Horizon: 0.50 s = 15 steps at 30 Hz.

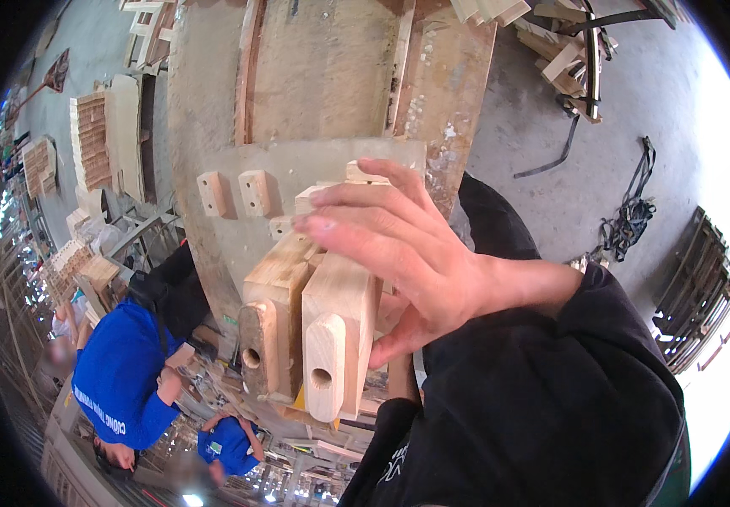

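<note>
Head view, pretty much all we've got. We're over a worn, scuffed wooden workbench [331, 76] with a pale board [297, 182] on it, and two small pale wooden blocks [234, 193] sit on that board. Grey concrete floor [542, 110] runs around the bench, with a dark strap [631, 207] lying on it and wood offcuts [563, 51] stacked by the far edge.

Room to move is on the right. On the left it's tight: stacks of wood parts and a person in a blue shirt [120, 372].

Our right hand [399, 253] lies flat, fingers spread, on top of a bundle of pale wooden pieces with rounded, drilled ends [310, 334], just off the bench's near edge. We can't see the left hand.
</note>
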Available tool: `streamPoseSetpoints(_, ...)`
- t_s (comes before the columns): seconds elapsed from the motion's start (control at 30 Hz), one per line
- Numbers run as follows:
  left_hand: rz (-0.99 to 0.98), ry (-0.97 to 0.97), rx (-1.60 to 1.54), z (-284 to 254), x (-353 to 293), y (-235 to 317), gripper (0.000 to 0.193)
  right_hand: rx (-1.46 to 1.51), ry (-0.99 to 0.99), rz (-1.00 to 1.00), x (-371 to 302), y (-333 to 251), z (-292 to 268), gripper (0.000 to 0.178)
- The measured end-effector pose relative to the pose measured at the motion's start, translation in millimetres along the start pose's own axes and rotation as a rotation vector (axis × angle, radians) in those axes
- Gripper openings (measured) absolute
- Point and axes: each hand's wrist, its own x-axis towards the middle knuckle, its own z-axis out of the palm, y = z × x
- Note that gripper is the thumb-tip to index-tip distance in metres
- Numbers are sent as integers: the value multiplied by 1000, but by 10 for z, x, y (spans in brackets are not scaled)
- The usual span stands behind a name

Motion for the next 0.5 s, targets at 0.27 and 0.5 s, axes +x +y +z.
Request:
streamPoseSetpoints(0.27, -6, -48, 3, -182, -124, -47, 70, 182, -64, 27, 168, -51, 67, 74)
streamPoseSetpoints(0.5, -34, -70, 16, -263, -167, -62, 74, 243, -91, 62, 252, -72, 0, 65)
